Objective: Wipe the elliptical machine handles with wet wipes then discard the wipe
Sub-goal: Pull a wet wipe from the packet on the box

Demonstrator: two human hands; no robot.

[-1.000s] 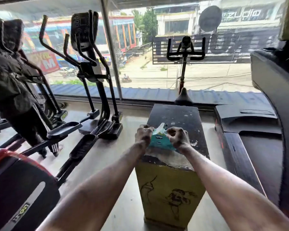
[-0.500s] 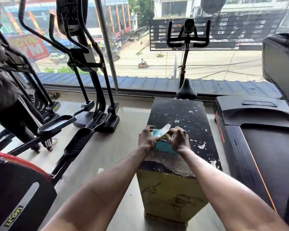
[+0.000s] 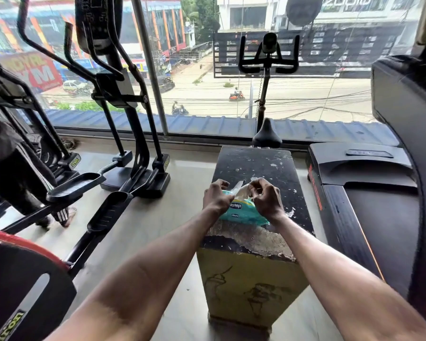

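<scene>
left grip: fingers curled round the left end of the wipes pack, holding it down

right grip: thumb and fingertips pinching a pale, crumpled wipe that sticks up from the pack's top, right between the two grips

pack: soft teal plastic pouch, glossy and creased, with a blue logo patch; it lies under both grips on the tabletop

tabletop: flat black top of a tall box with yellow sides; the paint is chipped in white flecks, and the edge nearest the wrists is worn to a rough grey layer; dark scribbles show on the yellow face below

elliptical machine: well left of the left grip, black tube frame, curved handles high up, long oval foot pedals with raised rims

spin bike: straight beyond the grips, black handlebars, narrow saddle just behind the far tabletop edge

treadmill: right of the right grip, matte black deck, thin orange line along the side

far left of the grips: a person's leg in dark striped trousers

floor: pale, smooth, slightly glossy
</scene>
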